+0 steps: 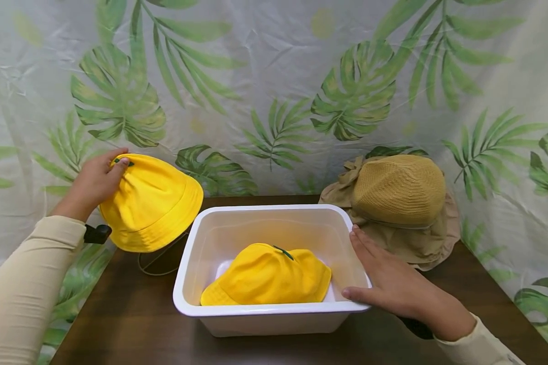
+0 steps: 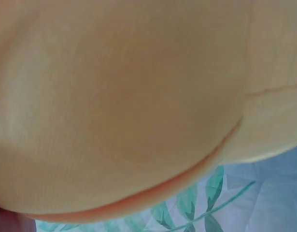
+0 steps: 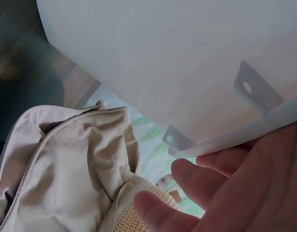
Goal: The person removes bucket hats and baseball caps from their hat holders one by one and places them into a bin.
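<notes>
My left hand pinches a yellow bucket hat at the top of its crown, by a small green tab. The hat hangs brim down, left of the white tub, and fills most of the left wrist view. A second yellow hat with a green tab lies inside the tub, its crown slumped. My right hand rests on the tub's right rim near the front corner, its thumb over the edge. In the right wrist view its fingers stretch loosely along the outside of the rim.
Behind the right hand sits a tan hat with a knitted crown and a wide cloth brim. A thin wire loop shows below the raised yellow hat. The dark wooden table backs onto a leaf-print curtain.
</notes>
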Available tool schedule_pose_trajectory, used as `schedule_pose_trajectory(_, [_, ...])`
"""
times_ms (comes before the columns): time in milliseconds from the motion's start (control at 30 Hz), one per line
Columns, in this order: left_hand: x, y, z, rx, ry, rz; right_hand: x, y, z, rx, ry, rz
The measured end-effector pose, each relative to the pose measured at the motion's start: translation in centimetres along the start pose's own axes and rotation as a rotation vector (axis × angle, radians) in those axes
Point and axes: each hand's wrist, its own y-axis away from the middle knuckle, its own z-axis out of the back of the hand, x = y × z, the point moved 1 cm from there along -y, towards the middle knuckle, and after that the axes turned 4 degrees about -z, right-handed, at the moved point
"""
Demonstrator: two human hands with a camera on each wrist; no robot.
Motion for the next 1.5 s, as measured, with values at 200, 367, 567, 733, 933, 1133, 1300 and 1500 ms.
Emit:
schedule_pose_trajectory(200, [0.6, 0.8, -0.1, -0.084, 0.079, 0.029, 0.1, 0.1, 0.1, 0.002, -0.001, 0.017])
schedule_pose_trajectory(367, [0.8, 1.6, -0.3, -0.185, 0.164, 0.042, 0.0, 0.0, 0.3, -0.006, 0.02, 0.046])
schedule_pose_trajectory(567, [1.1, 2.6, -0.7, -0.3, 0.209, 0.091, -0.1, -0.1, 0.5, 0.003, 0.026, 0.045])
schedule_pose_trajectory(733, [1.3, 3.1, -0.6, -0.325, 0.216, 0.088, 0.0, -0.2, 0.4, 0.012, 0.02, 0.038])
schedule_pose_trajectory(933, [1.4, 3.9, -0.6, -0.352, 0.218, 0.073, 0.1, -0.2, 0.4, 0.015, 0.005, 0.034])
schedule_pose_trajectory(1133, [1.4, 4.3, -0.6, -0.379, 0.194, 0.043, 0.2, -0.2, 0.5, 0.015, 0.01, 0.039])
schedule_pose_trajectory(1300, [1.1, 4.3, -0.4, -0.39, 0.195, 0.028, 0.2, -0.1, 0.5, 0.012, 0.013, 0.037])
schedule_pose_trajectory(1500, [1.2, 4.3, -0.4, -0.425, 0.239, 0.026, 0.2, -0.1, 0.5, 0.013, 0.01, 0.034])
